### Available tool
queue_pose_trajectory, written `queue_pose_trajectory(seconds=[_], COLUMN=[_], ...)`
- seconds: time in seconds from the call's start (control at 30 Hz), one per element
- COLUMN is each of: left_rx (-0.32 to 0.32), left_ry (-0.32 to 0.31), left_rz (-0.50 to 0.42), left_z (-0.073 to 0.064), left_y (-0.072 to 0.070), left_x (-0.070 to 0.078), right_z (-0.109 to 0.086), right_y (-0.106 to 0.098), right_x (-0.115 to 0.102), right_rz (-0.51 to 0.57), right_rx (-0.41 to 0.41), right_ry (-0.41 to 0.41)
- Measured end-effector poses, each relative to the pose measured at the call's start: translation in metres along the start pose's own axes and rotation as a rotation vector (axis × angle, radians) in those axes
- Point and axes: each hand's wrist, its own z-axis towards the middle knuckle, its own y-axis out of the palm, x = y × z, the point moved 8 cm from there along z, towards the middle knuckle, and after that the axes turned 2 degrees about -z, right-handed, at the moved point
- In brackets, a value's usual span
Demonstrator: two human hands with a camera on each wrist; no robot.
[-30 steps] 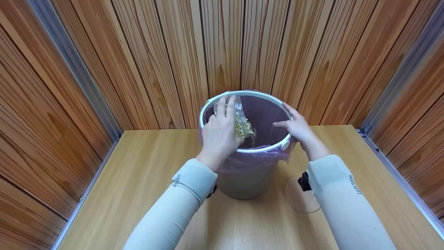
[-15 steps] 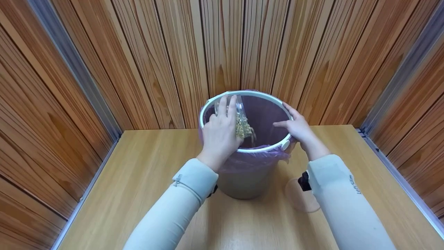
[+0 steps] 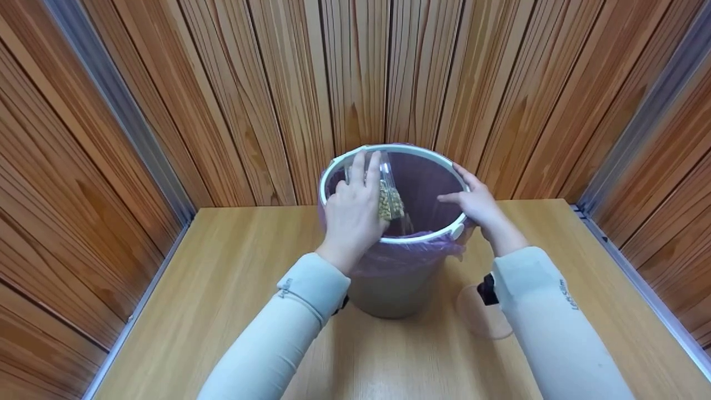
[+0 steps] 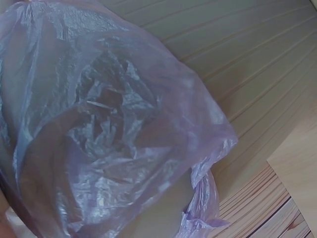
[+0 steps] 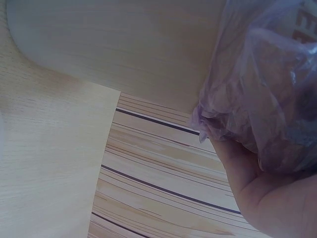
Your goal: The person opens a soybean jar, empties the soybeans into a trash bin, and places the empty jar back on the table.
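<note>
A bin (image 3: 391,294) with a white rim (image 3: 414,240) and a purple plastic liner (image 3: 427,189) stands upright on the table. At its left side my left hand (image 3: 351,219) grips a clear plastic container (image 3: 387,166), tilted with its lower end inside the bin. Small yellow-green, bean-like pieces (image 3: 390,203) are gathered at that lower end, and a blurred streak runs below it. My right hand (image 3: 480,205) clasps the right rim, thumb inside and fingers outside over the liner. In the right wrist view, the liner (image 5: 267,99) covers part of this hand.
A round clear disc, like a lid (image 3: 483,316), lies on the wooden table (image 3: 250,289) beside the right forearm. Wood-panelled walls (image 3: 289,83) close in the back and both sides, with the bin close to the back one.
The pieces in the container have shifted and look fewer, showing more of its clear wall. The blurred streak below it has changed shape. Both hands and the bin have hardly moved.
</note>
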Motion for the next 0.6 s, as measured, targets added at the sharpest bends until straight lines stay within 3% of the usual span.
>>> queue_pose_trajectory(seconds=[0.23, 0.6], left_rx=[-0.005, 0.010], left_ry=[0.001, 0.013], left_rz=[0.003, 0.085], left_z=[0.0002, 0.0009], left_y=[0.0000, -0.0018], left_x=[0.0006, 0.0036], right_z=[-0.0015, 0.0001], right_y=[0.0010, 0.0009], right_x=[-0.0006, -0.0008], right_rz=[0.006, 0.012], right_rx=[-0.010, -0.004], right_ry=[0.002, -0.012])
